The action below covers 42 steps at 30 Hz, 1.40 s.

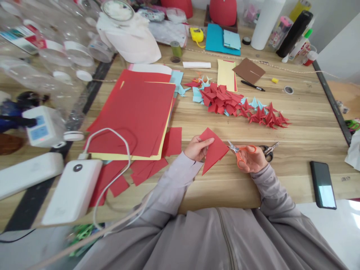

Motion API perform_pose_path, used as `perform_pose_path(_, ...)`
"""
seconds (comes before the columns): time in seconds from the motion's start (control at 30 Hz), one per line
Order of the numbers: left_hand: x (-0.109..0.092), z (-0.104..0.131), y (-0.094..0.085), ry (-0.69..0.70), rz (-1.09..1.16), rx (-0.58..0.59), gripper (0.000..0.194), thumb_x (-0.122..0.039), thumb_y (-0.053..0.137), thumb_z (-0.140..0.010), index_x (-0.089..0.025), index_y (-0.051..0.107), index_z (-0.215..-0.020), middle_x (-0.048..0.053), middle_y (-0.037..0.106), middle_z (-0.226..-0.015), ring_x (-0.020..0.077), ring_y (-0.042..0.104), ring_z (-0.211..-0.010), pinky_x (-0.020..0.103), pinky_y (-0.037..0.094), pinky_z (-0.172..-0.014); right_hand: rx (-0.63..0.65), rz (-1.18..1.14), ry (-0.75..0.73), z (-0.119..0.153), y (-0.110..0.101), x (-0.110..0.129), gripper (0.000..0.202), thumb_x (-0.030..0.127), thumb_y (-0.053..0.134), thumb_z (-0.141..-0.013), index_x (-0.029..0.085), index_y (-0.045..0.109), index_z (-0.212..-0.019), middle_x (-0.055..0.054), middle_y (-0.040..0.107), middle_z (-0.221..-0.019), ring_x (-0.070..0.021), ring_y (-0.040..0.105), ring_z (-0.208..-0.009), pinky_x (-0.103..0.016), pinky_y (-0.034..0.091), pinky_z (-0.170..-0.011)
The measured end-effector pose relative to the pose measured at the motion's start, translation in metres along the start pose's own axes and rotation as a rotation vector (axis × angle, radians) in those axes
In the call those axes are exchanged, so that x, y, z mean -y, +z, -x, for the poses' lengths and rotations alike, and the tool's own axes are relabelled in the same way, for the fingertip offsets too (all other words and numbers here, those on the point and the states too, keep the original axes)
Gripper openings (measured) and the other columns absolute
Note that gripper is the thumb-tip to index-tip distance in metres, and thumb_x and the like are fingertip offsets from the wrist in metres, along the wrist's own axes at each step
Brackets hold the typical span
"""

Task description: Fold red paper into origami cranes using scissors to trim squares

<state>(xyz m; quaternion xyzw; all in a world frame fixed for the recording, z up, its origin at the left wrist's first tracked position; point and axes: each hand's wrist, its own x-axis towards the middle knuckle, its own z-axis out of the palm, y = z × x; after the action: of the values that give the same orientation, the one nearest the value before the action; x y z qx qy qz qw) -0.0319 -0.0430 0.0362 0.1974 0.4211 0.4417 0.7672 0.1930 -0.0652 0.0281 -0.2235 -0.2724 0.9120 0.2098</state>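
A folded red paper triangle [214,150] is pinched between the thumb and fingers of my left hand [197,148]. My right hand [253,160] holds orange-handled scissors [239,154], its fingers at the handle loops. The scissor blades are parted, and their tips point at the right corner of the triangle. Behind the hands lies a long heap of folded red paper pieces [222,99] with some light blue ones among them. To the left is a stack of large red sheets [135,116], with smaller red pieces [147,170] near its lower edge.
Black-handled scissors [269,152] lie just beyond my right hand. A phone [323,184] is at the right. On the left are a white power bank [73,191] with a looping cable and plastic bottles [64,52]. A pen [252,86] and brown paper [249,70] lie farther back.
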Motion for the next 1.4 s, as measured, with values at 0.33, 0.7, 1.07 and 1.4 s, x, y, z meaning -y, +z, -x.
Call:
perform_pose_path(0.33,-0.003,0.001,0.003,0.037,-0.099,0.006,0.030,-0.030,0.085,-0.046,-0.011,0.068,-0.062,0.005,0.069,-0.059,0.0146,0.062,-0.053,0.024,0.049,-0.055,0.103,-0.025,-0.087,0.004,-0.005,-0.005,0.046,0.054,0.037,-0.081,0.013,0.052,-0.098,-0.003,0.062,-0.052,-0.0093,0.036,-0.025,-0.018,0.024,-0.029)
perform_pose_path(0.7,0.002,-0.005,-0.004,0.129,-0.170,-0.029,0.028,-0.034,0.082,-0.051,-0.011,0.067,-0.058,0.003,0.065,-0.053,0.0113,0.057,-0.046,0.021,0.044,-0.046,0.063,0.025,-0.039,0.004,-0.009,-0.009,0.045,0.052,0.034,-0.083,0.014,0.049,-0.100,-0.001,0.060,-0.049,-0.0078,0.031,-0.023,-0.017,0.022,-0.030)
perform_pose_path(1.07,0.000,0.005,0.005,-0.029,-0.135,0.143,0.030,-0.033,0.084,-0.048,-0.011,0.068,-0.062,0.005,0.067,-0.056,0.0157,0.062,-0.051,0.026,0.050,-0.055,0.097,-0.028,0.007,-0.004,-0.001,-0.002,0.034,0.045,0.036,-0.085,0.014,0.049,-0.092,-0.003,0.062,-0.054,-0.0081,0.032,-0.026,-0.016,0.018,-0.026)
perform_pose_path(1.4,0.014,0.005,0.003,-0.048,-0.115,0.310,0.029,-0.029,0.082,-0.054,-0.010,0.069,-0.072,0.005,0.069,-0.067,0.0160,0.066,-0.063,0.028,0.051,-0.068,0.194,-0.118,0.020,-0.007,0.008,0.004,0.022,0.038,0.043,-0.084,0.017,0.043,-0.077,-0.002,0.065,-0.059,-0.0032,0.024,-0.025,-0.014,0.018,-0.028)
